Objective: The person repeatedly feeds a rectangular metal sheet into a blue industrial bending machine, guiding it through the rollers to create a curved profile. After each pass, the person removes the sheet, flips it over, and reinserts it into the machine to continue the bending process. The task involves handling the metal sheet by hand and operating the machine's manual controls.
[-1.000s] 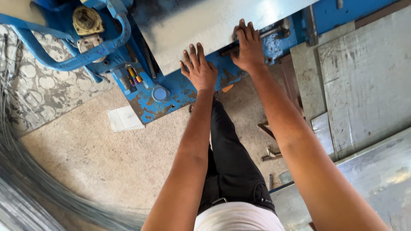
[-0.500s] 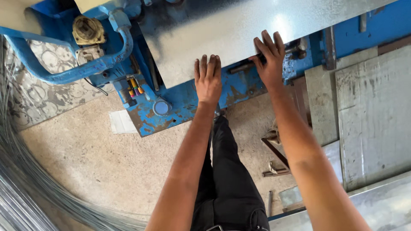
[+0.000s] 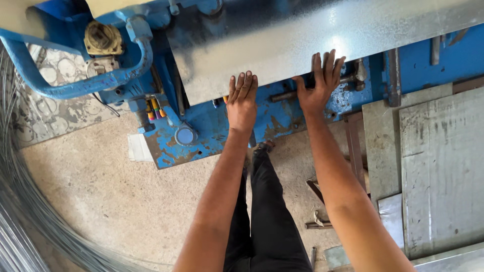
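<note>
- Head view: a shiny metal sheet [image 3: 322,35] is seen lying across the top of a blue machine [image 3: 212,126], its near edge facing the person.
- The left hand [image 3: 242,103] is laid flat against that near edge, fingers straight and together; the grip is open, nothing is clasped.
- The right hand [image 3: 320,83] is spread on the same edge, further right, fingers splayed over the sheet, grip likewise open.
- Flat metal plates [image 3: 433,166] are stacked at the right.
- Coiled wire [image 3: 20,221] is seen on the floor [image 3: 116,201] at the left.
</note>
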